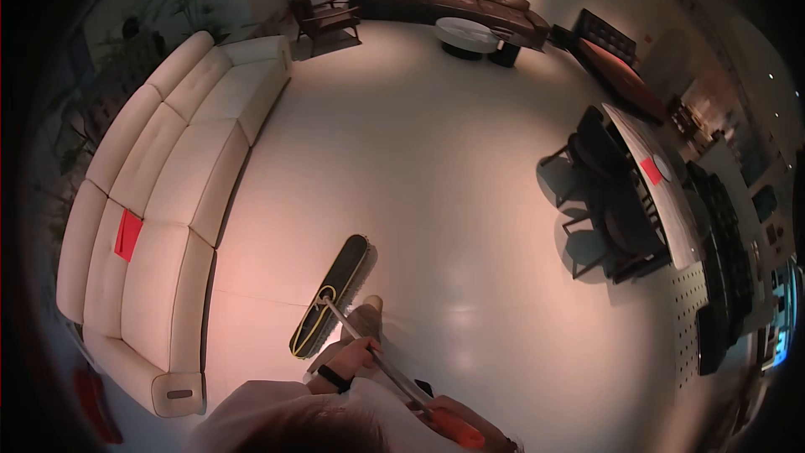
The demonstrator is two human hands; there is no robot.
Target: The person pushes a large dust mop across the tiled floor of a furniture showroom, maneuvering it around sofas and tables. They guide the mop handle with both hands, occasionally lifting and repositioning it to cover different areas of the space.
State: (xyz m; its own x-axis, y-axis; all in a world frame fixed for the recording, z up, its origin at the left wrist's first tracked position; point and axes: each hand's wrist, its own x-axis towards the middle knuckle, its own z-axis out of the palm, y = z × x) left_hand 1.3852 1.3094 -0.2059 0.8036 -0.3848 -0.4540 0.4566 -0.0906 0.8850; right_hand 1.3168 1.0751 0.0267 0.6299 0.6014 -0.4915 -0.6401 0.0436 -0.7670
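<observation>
A long flat dust mop [345,273] rests on the pale floor ahead of my feet, its dark head set diagonally with a grey fringe and a yellow loop on top. Its thin metal handle [394,376] runs back toward my body. My left hand [356,356], with a black band on the wrist, is closed around the lower part of the handle. Near the upper end, my right hand [449,410] grips the handle beside an orange-red part; its fingers are partly hidden. One shoe [374,303] shows just right of the mop head.
A long cream sofa [159,176] with a red paper [127,235] lines the left. On the right stand dark chairs [629,222] and a dining table [671,201]. Farther back are a brown sofa [453,0], a round coffee table [465,33] and a wooden armchair [323,21].
</observation>
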